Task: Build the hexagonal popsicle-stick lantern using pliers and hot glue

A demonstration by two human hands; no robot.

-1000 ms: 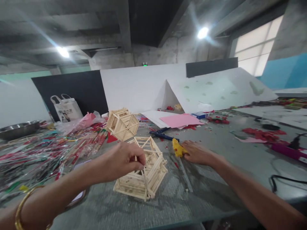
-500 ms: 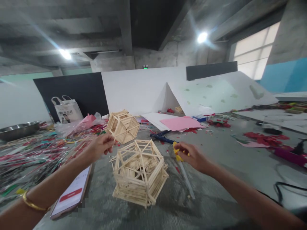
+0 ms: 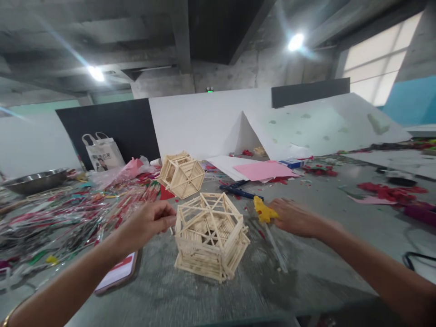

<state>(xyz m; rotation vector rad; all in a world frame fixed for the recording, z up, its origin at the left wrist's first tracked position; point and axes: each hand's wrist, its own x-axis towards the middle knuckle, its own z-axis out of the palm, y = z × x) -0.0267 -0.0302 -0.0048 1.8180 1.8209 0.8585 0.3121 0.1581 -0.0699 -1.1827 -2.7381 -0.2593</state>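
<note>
Left hand [image 3: 153, 221]: thumb and fingers drawn in narrow, at the left edge of the near pale wooden-stick hexagonal frame [image 3: 211, 245]; cannot tell whether a thin stick is between the fingertips or whether they touch the frame. Frame stands upright on the grey surface [image 3: 259, 295], near centre, its spoked top facing up.

Right hand [image 3: 294, 219]: closed on the right end of a yellow plastic tool [image 3: 265, 211], right of the frame and apart from it. A clear, thin stick [image 3: 276, 249] runs from just below the tool toward the near side.

Beyond the frame, slightly left: a second pale wooden-stick hexagonal structure [image 3: 184, 176], tilted on its side. Right of that, a dark blue tool [image 3: 238, 190]; farther right, pink paper [image 3: 267, 170] overlaps white paper [image 3: 228, 167].

Left side: phone [image 3: 117, 274] partly under the left forearm; a heap of red, green and clear wrapped strips [image 3: 85, 218]; steel bowl [image 3: 37, 181] at far left
</note>
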